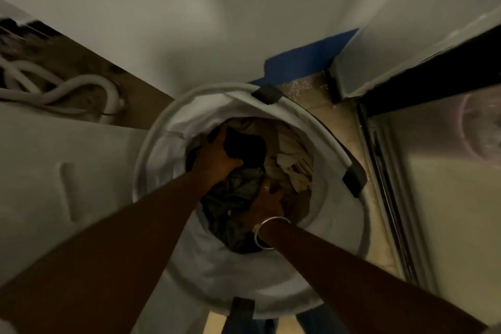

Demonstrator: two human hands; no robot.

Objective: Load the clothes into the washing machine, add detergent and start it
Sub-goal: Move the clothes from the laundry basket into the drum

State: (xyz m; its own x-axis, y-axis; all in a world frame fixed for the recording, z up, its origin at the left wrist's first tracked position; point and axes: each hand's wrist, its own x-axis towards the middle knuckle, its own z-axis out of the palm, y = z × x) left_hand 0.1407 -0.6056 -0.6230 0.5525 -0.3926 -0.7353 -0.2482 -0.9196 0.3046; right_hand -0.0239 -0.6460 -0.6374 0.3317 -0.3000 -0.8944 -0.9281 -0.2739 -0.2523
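Loading is judged barely begun: in the full hamper (162,149) at centre frame a black garment (245,148) is gripped by the left hand (214,161), while what the right hand (267,205) holds cannot be told.

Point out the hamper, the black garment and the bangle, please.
hamper (168,149): head view, on its white inner wall, left side.
black garment (244,149): head view, on the middle of the cloth.
bangle (273,219): head view, on its upper arc.
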